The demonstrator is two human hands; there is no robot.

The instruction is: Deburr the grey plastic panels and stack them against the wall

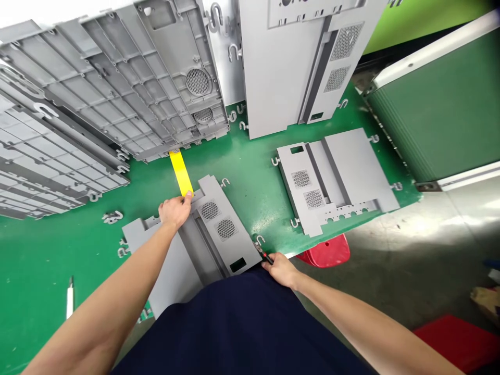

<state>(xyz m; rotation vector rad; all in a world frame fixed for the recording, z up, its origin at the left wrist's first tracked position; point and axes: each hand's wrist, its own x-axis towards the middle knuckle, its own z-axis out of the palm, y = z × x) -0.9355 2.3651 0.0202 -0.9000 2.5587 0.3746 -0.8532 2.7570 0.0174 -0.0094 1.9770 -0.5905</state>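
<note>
A grey moulded plastic panel (219,229) with two round vent grilles lies on the green table (47,250) right in front of me. My left hand (175,210) presses on its far edge, fingers curled over the rim beside a strip of yellow tape (180,171). My right hand (282,268) is closed on a small tool with a red and black tip (266,256), held against the panel's near right corner by a small hook tab (259,240).
A second grey panel (336,177) lies to the right. Stacks of ribbed grey panels (117,99) fill the left and back; a tall one (289,67) stands behind. A red stool (326,251) sits under the table edge. A white pen-like tool (70,298) lies at left.
</note>
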